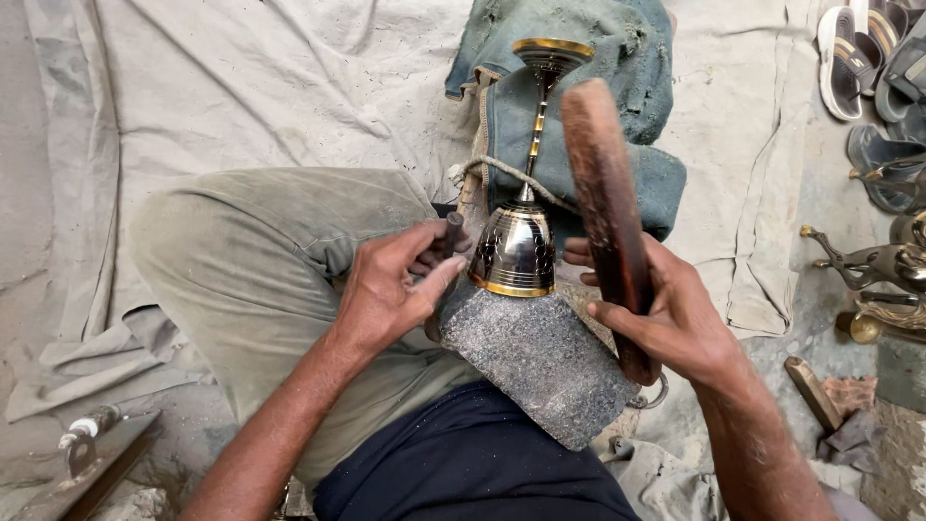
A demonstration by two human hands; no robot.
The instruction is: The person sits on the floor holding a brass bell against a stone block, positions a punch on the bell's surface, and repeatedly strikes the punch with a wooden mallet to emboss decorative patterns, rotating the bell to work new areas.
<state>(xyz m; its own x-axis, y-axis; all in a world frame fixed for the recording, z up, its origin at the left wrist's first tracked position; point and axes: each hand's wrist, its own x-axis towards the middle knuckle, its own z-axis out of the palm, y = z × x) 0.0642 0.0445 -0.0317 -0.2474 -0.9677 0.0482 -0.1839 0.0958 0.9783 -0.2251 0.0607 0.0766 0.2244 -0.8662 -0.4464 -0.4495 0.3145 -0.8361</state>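
A shiny metal goblet [518,246] with gold bands lies on its side, its cup resting on a grey stone block [540,357] in my lap and its stem and foot [552,48] pointing away over a blue cloth. My left hand [391,289] grips a small dark punch [451,234] held against the cup's left side. My right hand [675,323] holds a long brown wooden mallet [606,207] raised just right of the cup.
I sit cross-legged on a pale ground sheet [241,87]. Folded blue cloth [579,116] lies under the stem with a rope [497,172] over it. Brass pieces [873,265] and sandals [868,58] lie at right, a metal tool [87,444] at lower left.
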